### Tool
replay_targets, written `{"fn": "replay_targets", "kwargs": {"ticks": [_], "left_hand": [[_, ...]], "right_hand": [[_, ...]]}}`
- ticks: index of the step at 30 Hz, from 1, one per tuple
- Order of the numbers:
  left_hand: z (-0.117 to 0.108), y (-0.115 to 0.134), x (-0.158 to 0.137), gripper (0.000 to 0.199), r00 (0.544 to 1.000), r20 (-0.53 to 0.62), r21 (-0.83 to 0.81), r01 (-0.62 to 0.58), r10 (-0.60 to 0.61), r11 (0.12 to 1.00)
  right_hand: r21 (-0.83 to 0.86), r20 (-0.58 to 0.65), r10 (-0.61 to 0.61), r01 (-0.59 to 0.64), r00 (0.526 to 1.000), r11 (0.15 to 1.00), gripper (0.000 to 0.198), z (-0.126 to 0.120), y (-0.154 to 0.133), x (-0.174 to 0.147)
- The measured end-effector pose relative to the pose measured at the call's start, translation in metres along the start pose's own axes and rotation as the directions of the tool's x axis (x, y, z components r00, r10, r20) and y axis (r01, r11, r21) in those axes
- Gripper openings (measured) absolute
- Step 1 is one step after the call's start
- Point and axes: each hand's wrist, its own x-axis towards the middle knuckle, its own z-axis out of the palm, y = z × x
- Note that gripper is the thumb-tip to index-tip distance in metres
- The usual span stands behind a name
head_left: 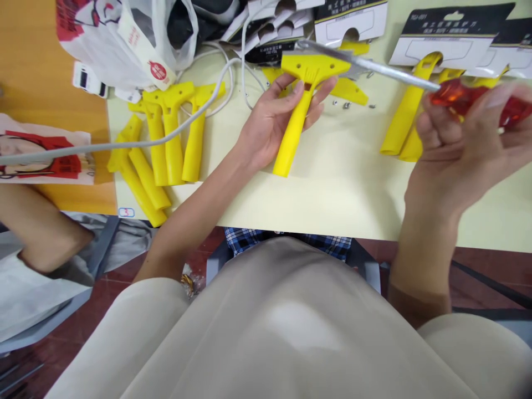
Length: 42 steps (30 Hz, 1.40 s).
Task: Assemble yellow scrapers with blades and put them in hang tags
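My left hand (272, 119) is closed around the neck of a yellow scraper (296, 124), whose wide head points away from me and whose handle points toward me. In my right hand (461, 133) is a screwdriver (399, 72) with a red see-through handle and a long metal shaft. The shaft reaches left over the scraper's head; its tip is blurred, and I cannot tell whether it touches. Just beyond the held scraper lie yellow scraper parts (349, 91) and several small screws (346, 105) on the table.
Several yellow scraper handles (174, 136) lie at the left, crossed by a grey cable (166, 138). More yellow scrapers (403, 119) lie at the right by black-and-white cards (453, 36). A plastic bag (103, 41) sits at the back left. A person's arm (45, 227) is at the far left.
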Motion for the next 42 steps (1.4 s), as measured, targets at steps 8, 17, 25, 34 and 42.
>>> {"fn": "replay_targets", "kwargs": {"ticks": [8,17,25,34,42], "left_hand": [[0.009,-0.005,-0.004,0.033,0.999,-0.03,0.051,-0.036,0.038,0.998],[0.015,-0.001,-0.005,0.033,0.993,-0.085,0.076,-0.071,0.078,0.995],[0.012,-0.003,-0.004,0.031,0.992,-0.076,0.094,-0.097,0.104,0.991],[0.006,-0.007,-0.003,0.033,0.992,-0.009,0.025,-0.124,0.124,0.992],[0.012,-0.005,-0.005,0.042,0.991,-0.064,0.01,-0.121,0.121,0.993]], "right_hand": [[-0.053,-0.09,-0.038,0.034,0.995,0.998,0.043,-0.027,0.023,-0.035],[-0.046,-0.115,0.06,-0.065,0.992,0.997,0.065,-0.023,0.04,-0.062],[-0.061,-0.102,0.077,-0.084,0.992,0.995,0.068,-0.021,0.041,-0.074],[-0.091,-0.035,0.058,-0.061,0.998,0.994,0.057,-0.032,0.052,-0.081],[-0.118,-0.025,0.031,-0.034,0.999,0.992,0.056,-0.03,0.053,-0.084]]}}
